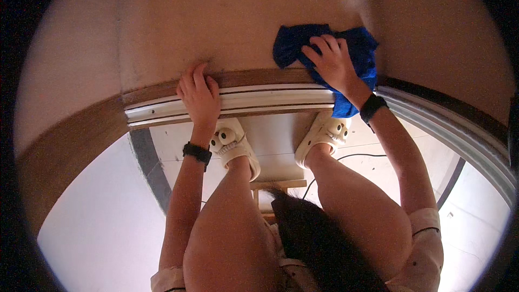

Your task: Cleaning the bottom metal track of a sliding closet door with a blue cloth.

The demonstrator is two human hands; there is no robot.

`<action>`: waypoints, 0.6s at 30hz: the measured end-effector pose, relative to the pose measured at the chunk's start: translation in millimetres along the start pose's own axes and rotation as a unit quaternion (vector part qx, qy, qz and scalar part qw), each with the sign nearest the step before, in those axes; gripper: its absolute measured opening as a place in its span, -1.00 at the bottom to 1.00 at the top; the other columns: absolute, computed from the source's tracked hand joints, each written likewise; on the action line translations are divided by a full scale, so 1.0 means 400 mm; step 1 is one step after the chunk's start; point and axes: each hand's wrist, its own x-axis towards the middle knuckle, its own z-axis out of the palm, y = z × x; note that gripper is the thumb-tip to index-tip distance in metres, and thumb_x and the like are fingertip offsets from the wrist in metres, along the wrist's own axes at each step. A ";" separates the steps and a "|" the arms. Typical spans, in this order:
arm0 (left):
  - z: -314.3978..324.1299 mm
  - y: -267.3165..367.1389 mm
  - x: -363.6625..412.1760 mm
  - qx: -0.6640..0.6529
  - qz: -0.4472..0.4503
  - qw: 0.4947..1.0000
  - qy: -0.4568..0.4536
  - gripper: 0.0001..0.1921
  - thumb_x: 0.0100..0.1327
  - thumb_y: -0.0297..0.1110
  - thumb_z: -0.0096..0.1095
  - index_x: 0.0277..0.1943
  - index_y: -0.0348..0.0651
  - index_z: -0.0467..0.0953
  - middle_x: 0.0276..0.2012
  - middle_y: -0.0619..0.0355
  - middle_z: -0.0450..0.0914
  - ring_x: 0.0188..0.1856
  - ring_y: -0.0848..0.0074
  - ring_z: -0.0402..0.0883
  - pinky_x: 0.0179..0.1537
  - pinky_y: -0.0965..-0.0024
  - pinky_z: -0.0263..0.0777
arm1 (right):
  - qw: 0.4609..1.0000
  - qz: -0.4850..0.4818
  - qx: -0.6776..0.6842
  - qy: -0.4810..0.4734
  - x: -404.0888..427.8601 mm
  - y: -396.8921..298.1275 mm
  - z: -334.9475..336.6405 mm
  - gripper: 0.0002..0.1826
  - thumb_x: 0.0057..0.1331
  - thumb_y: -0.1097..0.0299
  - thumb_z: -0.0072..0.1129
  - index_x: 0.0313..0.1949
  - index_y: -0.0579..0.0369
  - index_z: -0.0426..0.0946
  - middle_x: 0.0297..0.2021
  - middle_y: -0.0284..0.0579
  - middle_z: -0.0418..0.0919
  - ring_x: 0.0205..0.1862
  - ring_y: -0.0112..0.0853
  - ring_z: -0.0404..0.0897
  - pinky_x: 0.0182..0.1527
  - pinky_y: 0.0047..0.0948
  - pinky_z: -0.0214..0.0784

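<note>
My right hand (334, 65) presses down on a crumpled blue cloth (359, 44), its fingers bent over the fabric. The cloth lies partly on a brownish flat panel (227, 20) and hangs over a white sliding-door track (263, 96) near the right corner. Farther left, my left hand (200, 93) rests across that same track. Its fingertips reach past the wooden edge strip (259, 76) onto the panel, and it holds nothing. A black band sits on each wrist.
Below the track stand my feet in cream clogs (233, 146) with cartoon eyes. A wooden stool (279, 184) is partly hidden beneath me. A black cable (361, 155) runs over the tiled floor (365, 170). At right, a metal-looking rail (446, 129) follows a side panel.
</note>
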 end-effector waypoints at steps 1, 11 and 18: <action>-0.002 0.000 0.001 -0.001 0.000 1.000 0.003 -0.68 0.08 -0.41 -0.03 -0.05 -0.11 0.30 -0.07 0.07 0.31 -0.05 0.25 0.29 -0.02 0.17 0.07 | 1.000 -0.001 -0.003 0.002 0.004 0.003 -0.001 -0.67 0.04 0.30 -0.08 -0.15 -0.17 0.42 -0.12 -0.23 0.35 -0.07 -0.29 0.28 -0.17 -0.24 0.15; -0.014 -0.006 -0.004 0.004 -0.019 0.998 -0.063 -0.74 0.00 -0.41 0.01 -0.18 -0.12 0.31 -0.27 0.04 0.34 -0.18 0.22 0.34 -0.19 0.17 0.17 | 0.995 0.095 -0.031 0.024 0.130 0.052 0.035 -0.65 0.02 0.35 -0.01 -0.14 -0.14 0.41 -0.12 -0.19 0.35 -0.06 -0.25 0.29 -0.10 -0.12 0.14; -0.011 -0.011 0.005 -0.022 -0.038 0.994 -0.099 -0.78 -0.03 -0.42 0.00 -0.25 -0.13 0.32 -0.29 0.06 0.36 -0.18 0.23 0.35 -0.19 0.17 0.17 | 0.986 0.151 -0.070 -0.010 0.263 0.126 0.040 -0.56 -0.02 0.25 0.13 -0.08 -0.17 0.37 -0.08 -0.20 0.33 -0.02 -0.22 0.29 -0.07 -0.05 0.12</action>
